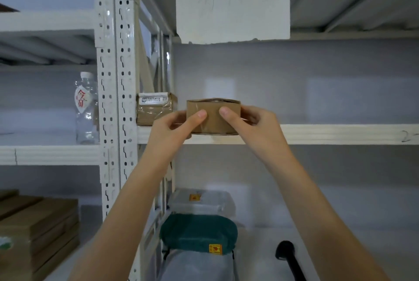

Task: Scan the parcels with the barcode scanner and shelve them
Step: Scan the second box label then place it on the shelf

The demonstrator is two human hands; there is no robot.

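Observation:
A small brown cardboard parcel (213, 108) is held at the front edge of the white middle shelf (340, 134). My left hand (174, 126) grips its left side and my right hand (251, 122) grips its right side, both thumbs pressed on the front face. A second taped brown parcel (154, 108) with a white label stands on the same shelf to the left, against the upright. The black barcode scanner (288, 255) lies on the lower shelf at the bottom right, apart from both hands.
A white perforated upright (115, 99) divides the shelving bays. A clear water bottle (86, 108) stands on the left bay's shelf. Brown flat boxes (34, 231) are stacked at lower left. A green-and-grey bag (199, 235) sits on the lower shelf below my hands.

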